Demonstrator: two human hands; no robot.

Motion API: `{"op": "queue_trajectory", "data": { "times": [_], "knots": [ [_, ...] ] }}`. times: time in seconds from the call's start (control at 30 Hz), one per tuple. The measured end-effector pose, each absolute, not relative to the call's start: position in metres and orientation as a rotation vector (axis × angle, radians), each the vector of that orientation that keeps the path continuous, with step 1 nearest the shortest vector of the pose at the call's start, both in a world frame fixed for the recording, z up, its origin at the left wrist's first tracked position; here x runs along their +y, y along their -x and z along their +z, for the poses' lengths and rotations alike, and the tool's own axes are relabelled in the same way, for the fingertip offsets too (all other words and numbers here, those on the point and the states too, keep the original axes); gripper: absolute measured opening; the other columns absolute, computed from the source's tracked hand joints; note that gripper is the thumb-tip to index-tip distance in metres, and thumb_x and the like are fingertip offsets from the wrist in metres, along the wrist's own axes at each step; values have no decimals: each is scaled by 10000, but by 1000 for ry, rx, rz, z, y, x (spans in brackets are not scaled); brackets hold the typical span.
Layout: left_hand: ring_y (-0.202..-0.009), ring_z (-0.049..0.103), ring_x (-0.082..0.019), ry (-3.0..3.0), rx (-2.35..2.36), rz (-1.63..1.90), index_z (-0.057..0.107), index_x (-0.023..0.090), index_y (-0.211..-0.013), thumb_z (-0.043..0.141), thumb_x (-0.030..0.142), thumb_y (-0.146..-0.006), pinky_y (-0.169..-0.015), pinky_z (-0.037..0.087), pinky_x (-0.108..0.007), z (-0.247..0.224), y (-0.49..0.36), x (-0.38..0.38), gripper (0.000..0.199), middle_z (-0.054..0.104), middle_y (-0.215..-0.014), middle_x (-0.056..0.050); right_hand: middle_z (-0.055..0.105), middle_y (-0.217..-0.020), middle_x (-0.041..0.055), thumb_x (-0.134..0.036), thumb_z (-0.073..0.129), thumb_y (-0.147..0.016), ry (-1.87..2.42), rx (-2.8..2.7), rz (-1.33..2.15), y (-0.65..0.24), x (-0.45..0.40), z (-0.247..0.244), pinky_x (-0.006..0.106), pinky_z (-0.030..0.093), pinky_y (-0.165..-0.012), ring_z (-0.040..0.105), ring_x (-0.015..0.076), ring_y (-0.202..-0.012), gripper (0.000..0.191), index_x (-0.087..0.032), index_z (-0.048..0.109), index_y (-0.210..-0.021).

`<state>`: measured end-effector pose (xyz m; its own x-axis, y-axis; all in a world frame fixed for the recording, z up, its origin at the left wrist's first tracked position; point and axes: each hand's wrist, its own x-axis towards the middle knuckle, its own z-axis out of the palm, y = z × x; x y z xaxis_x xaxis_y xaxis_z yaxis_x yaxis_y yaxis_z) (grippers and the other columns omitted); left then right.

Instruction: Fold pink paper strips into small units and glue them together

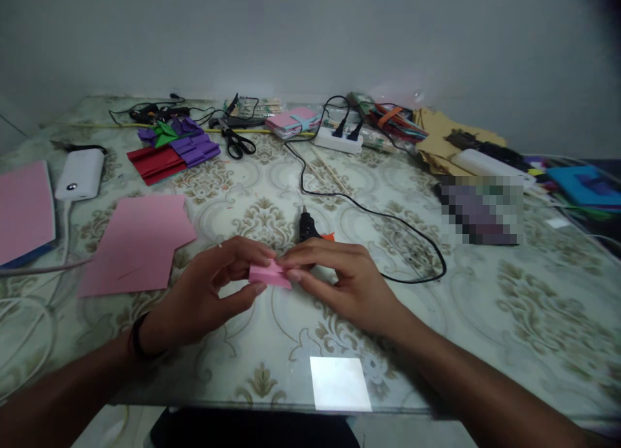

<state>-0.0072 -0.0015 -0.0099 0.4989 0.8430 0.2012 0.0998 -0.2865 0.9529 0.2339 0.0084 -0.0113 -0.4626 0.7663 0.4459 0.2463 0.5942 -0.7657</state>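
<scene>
Folded pink paper (268,280): mid-scene over desk (262,344), nearer than glue gun (306,227).
Left hand (204,288): slanting in from near left, thumb and fingers pinching paper's left end.
Right hand (350,278): slanting in from near right, fingertips grasping right end.

Folded pink paper (270,280): edges partly covered by fingers (310,253). Glue gun (306,227): handle hidden behind right hand (347,273). Leftmost pink sheet (24,209): cut by frame's left edge. Dark flat object (470,215), right: pixelated, unidentifiable.
</scene>
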Motion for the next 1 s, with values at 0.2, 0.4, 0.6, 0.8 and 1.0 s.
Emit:
{"op": "queue_trajectory", "data": {
  "times": [0.2, 0.4, 0.6, 0.8, 1.0],
  "knots": [
    [-1085, 670, -163, -1768, 884, 878, 641, 213, -966, 589, 189, -1006, -875, 576, -255, -1, 7, -1, 70, 690, -1202, -54, 785, -957, 68, -161, 691, -969, 771, -1982, 760, -233, 8, -13, 295, 589, -783, 739, 175, -889, 103, -181, 778, -1019],
    [-977, 649, -166, -1838, 974, 847, 592, 203, -855, 498, 263, -1052, -755, 528, -263, 2, 8, -1, 226, 695, -1113, -39, 778, -928, 49, -165, 703, -961, 779, -1961, 762, -232, 8, -14, 302, 593, -736, 735, 182, -862, 95, -213, 773, -1003],
    [-867, 633, -121, -1751, 990, 838, 506, 197, -814, 595, 256, -997, -714, 542, -222, -4, 4, -3, 212, 678, -1117, -39, 764, -906, 37, -189, 669, -981, 826, -1996, 778, -232, 8, -15, 289, 576, -705, 719, 168, -824, 98, -220, 760, -965],
    [-1049, 674, -193, -2029, 1062, 786, 648, 210, -982, 663, 183, -911, -879, 583, -314, -18, 7, 8, 78, 671, -1110, -45, 725, -881, 31, -166, 641, -994, 866, -2102, 821, -230, 9, -24, 256, 548, -698, 681, 140, -764, 94, -193, 728, -972],
    [-817, 663, -181, -2317, 1096, 519, 695, 187, -948, 666, 167, -930, -771, 505, -318, -21, 12, 13, 40, 697, -914, -22, 747, -960, 63, -130, 606, -1001, 803, -2284, 692, -229, 10, -38, 293, 566, -780, 705, 174, -858, 104, -171, 695, -1037]
  ]
}}
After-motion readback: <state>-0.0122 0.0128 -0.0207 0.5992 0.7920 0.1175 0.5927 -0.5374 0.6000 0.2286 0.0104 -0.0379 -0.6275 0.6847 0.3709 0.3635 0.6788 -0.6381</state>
